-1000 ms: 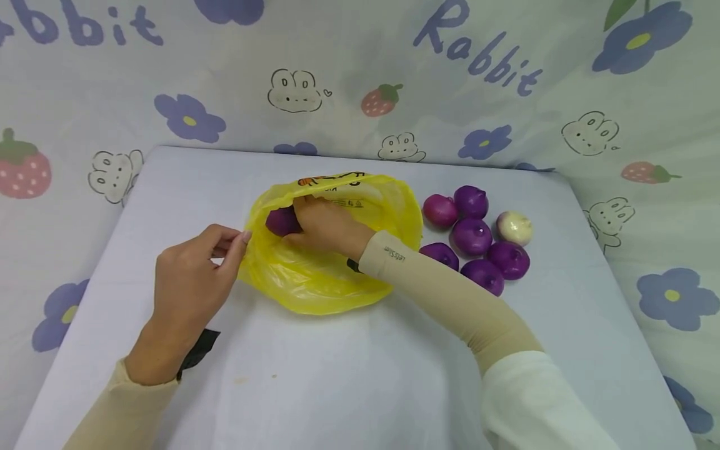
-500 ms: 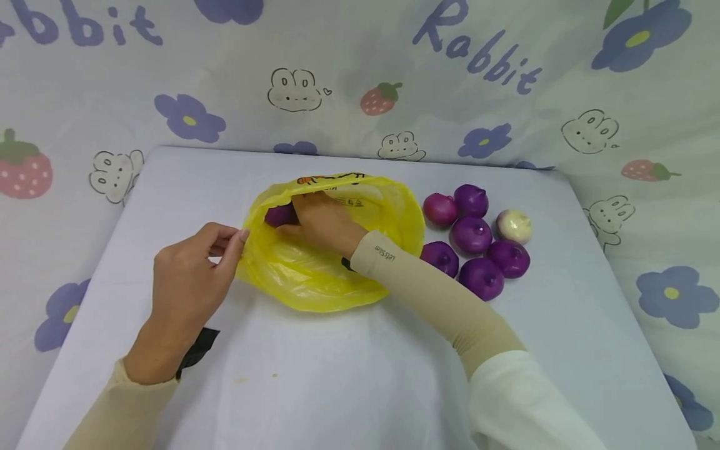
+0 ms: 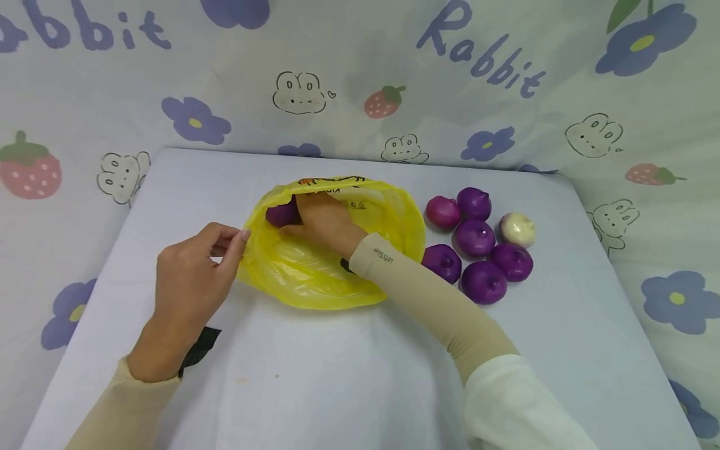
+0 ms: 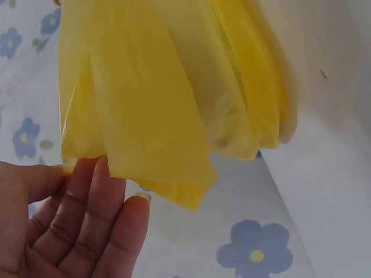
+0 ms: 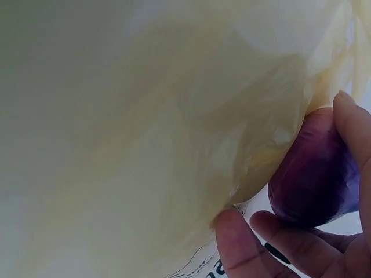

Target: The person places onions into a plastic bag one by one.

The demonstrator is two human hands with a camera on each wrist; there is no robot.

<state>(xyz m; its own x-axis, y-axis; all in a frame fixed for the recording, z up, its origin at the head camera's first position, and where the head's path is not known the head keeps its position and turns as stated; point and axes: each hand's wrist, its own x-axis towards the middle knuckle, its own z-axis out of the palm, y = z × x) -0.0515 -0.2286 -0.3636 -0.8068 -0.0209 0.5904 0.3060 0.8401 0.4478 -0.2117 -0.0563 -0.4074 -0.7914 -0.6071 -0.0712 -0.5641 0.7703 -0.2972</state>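
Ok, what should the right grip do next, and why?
Probably ease open and release the purple onion: the right grip holds it inside the yellow plastic bag, while the left grip pinches the bag's edge.

White table (image 3: 315,387), pale cloth backdrop (image 3: 343,47), bluish-purple flowers (image 3: 194,123), red strawberries (image 3: 382,105), outlined rabbit faces (image 3: 299,95)

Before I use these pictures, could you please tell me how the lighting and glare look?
Head: bright, fairly even light, with glossy highlights on the yellow bag; left wrist: dimmer, though the left hand is reasonably clear; right wrist: dull and hazy, the purple onion mostly in shadow.
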